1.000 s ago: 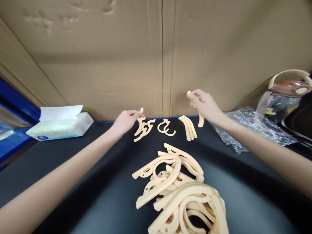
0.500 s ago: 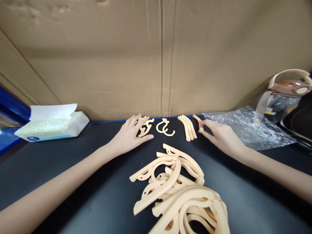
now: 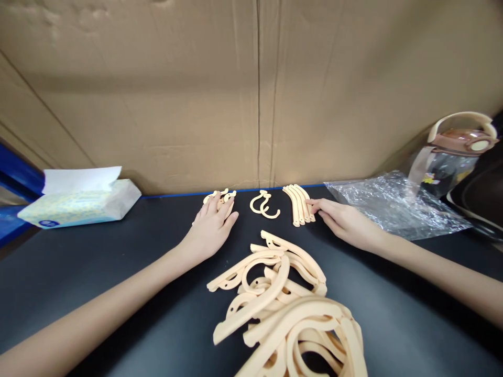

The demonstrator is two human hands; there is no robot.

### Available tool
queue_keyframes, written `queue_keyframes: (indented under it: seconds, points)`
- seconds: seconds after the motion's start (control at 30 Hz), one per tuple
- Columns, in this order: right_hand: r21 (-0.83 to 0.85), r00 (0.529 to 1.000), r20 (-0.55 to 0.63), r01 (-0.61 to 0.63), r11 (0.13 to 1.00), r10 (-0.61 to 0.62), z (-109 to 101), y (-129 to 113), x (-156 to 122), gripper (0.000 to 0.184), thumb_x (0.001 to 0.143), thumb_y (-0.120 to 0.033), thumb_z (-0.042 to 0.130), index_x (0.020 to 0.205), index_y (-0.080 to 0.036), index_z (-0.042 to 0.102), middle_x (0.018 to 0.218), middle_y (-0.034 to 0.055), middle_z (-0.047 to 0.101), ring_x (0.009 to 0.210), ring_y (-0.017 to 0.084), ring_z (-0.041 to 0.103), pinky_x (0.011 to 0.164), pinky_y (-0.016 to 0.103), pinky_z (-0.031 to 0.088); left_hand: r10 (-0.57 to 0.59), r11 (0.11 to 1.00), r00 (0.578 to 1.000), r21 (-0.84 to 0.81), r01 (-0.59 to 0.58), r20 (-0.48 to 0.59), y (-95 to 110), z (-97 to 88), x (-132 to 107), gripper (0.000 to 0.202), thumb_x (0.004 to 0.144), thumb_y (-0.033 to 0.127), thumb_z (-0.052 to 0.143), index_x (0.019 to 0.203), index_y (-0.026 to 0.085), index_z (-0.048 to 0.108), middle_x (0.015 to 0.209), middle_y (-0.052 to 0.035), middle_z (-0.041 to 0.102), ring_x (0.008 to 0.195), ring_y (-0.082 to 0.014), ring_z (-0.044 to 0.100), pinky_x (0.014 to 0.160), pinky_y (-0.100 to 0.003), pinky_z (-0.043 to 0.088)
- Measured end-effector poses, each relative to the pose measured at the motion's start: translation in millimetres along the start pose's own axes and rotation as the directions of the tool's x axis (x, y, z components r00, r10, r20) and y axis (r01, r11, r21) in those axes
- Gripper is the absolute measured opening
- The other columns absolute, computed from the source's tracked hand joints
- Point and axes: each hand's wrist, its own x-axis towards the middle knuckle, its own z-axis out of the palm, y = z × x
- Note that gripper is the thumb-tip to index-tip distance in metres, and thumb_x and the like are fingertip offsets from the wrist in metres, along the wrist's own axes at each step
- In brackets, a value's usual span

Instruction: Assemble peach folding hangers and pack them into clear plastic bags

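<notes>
My left hand [image 3: 211, 228] lies palm down, fingers stretched out, over a small group of cream plastic hooks [image 3: 229, 196] at the back of the table, covering part of them. At the right, the fingers of my right hand [image 3: 346, 222] are pressed together on the outermost of several slim curved hanger arms [image 3: 297, 204], which lie side by side in a row. Between my hands are two hanger hooks [image 3: 260, 203] that overlap. Nearer to me is a loose pile of larger cream folding-hanger pieces [image 3: 275, 298], touched by neither hand.
A tissue pack [image 3: 82, 204] with a sheet sticking out is at the left. A crumpled clear plastic bag [image 3: 396, 209] lies at the right, by a clear bottle [image 3: 444, 167] with a handle. A cardboard wall [image 3: 188, 104] rises behind the black table [image 3: 118, 283].
My right hand has brought its curved hanger arm leftward against the row. My left hand has shifted left and toward me, with the hooks beneath it. The view has turned slightly.
</notes>
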Motion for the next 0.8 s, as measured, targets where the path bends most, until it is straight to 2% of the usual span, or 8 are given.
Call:
queue_keyframes:
  seconds: [0.13, 0.2, 0.3, 0.37, 0.4, 0.57, 0.67, 0.8]
  points:
    - [0.028, 0.999, -0.019, 0.050, 0.998, -0.050, -12.2, -22.4, 1.4, 0.019, 0.105, -0.024, 0.043, 0.108, -0.023, 0.062, 0.130, 0.0153, 0.073, 0.122, 0.030, 0.070, 0.103, 0.055, 0.056, -0.003, 0.998, 0.999, -0.062, 0.007, 0.051, 11.8, -13.4, -12.4, 0.055, 0.109, 0.052, 0.047, 0.154, 0.021, 0.051, 0.172, -0.0191, 0.032, 0.159, -0.0437, 0.028, 0.123, -0.070, 0.032]
    - [0.057, 0.995, -0.007, 0.101, 0.993, -0.101, -23.5, -47.3, -2.5, 0.019, 0.107, -0.027, 0.045, 0.109, -0.023, 0.064, 0.122, 0.0118, 0.075, 0.117, 0.026, 0.070, 0.100, 0.047, 0.057, 0.058, 0.993, 0.996, -0.109, -0.050, 0.074, 22.0, -27.0, -25.1, 0.063, 0.107, 0.064, 0.038, 0.153, 0.025, 0.053, 0.175, -0.0143, 0.028, 0.163, -0.0433, 0.018, 0.125, -0.072, 0.027]
    - [0.153, 0.960, 0.156, 0.210, 0.966, -0.233, -39.8, -91.6, -13.9, 0.022, 0.106, -0.043, 0.057, 0.103, -0.023, 0.067, 0.098, 0.0046, 0.074, 0.087, 0.020, 0.068, 0.080, 0.037, 0.054, 0.191, 0.967, 0.980, -0.183, -0.177, 0.062, 43.7, -52.1, -49.9, 0.059, 0.102, 0.073, 0.040, 0.146, 0.038, 0.058, 0.176, 0.0009, 0.030, 0.165, -0.0366, 0.015, 0.130, -0.065, 0.024]
    - [0.250, 0.929, 0.279, 0.175, 0.952, -0.244, -45.1, -114.1, -21.9, 0.034, 0.095, -0.057, 0.072, 0.097, -0.024, 0.068, 0.089, 0.0005, 0.070, 0.079, 0.018, 0.063, 0.075, 0.034, 0.050, 0.296, 0.913, 0.954, -0.305, -0.272, 0.037, 59.6, -67.3, -65.6, 0.048, 0.104, 0.065, 0.046, 0.138, 0.038, 0.064, 0.169, -0.0009, 0.042, 0.163, -0.0366, 0.023, 0.129, -0.064, 0.028]
    - [0.271, 0.924, 0.303, 0.150, 0.951, -0.232, -45.4, -121.2, -25.0, 0.033, 0.095, -0.056, 0.073, 0.096, -0.024, 0.068, 0.087, -0.0006, 0.069, 0.078, 0.018, 0.062, 0.075, 0.033, 0.048, 0.318, 0.897, 0.945, -0.346, -0.275, 0.071, 66.7, -73.1, -72.2, 0.041, 0.104, 0.062, 0.049, 0.132, 0.039, 0.067, 0.167, -0.0001, 0.046, 0.162, -0.0358, 0.026, 0.128, -0.062, 0.033]
    - [0.356, 0.912, 0.377, 0.016, 0.934, -0.160, -37.0, -123.7, -26.6, 0.012, 0.108, -0.028, 0.058, 0.100, -0.024, 0.065, 0.095, -0.0017, 0.070, 0.087, 0.015, 0.065, 0.080, 0.029, 0.046, 0.387, 0.836, 0.912, -0.471, -0.282, 0.139, 82.5, -76.6, -87.8, 0.030, 0.101, 0.060, 0.058, 0.119, 0.040, 0.071, 0.157, -0.0005, 0.057, 0.160, -0.0352, 0.029, 0.121, -0.059, 0.045]
    - [0.368, 0.923, 0.370, -0.041, 0.929, -0.106, -35.6, -119.4, -21.2, 0.018, 0.108, -0.030, 0.054, 0.093, -0.022, 0.061, 0.089, -0.0011, 0.066, 0.081, 0.014, 0.061, 0.074, 0.027, 0.046, 0.417, 0.820, 0.895, -0.491, -0.294, 0.160, 77.1, -68.9, -87.2, 0.030, 0.095, 0.062, 0.067, 0.112, 0.037, 0.071, 0.155, -0.0022, 0.059, 0.161, -0.0378, 0.027, 0.127, -0.063, 0.034]
    - [0.489, 0.954, 0.297, -0.190, 0.851, 0.042, -39.2, -118.7, -14.9, 0.027, 0.108, -0.042, 0.053, 0.092, -0.023, 0.063, 0.077, -0.0032, 0.060, 0.066, 0.012, 0.053, 0.060, 0.025, 0.043, 0.326, 0.794, 0.928, -0.585, -0.165, 0.182, 71.6, -64.3, -80.8, 0.026, 0.086, 0.059, 0.077, 0.086, 0.033, 0.072, 0.139, -0.0034, 0.070, 0.159, -0.0396, 0.030, 0.125, -0.062, 0.033]
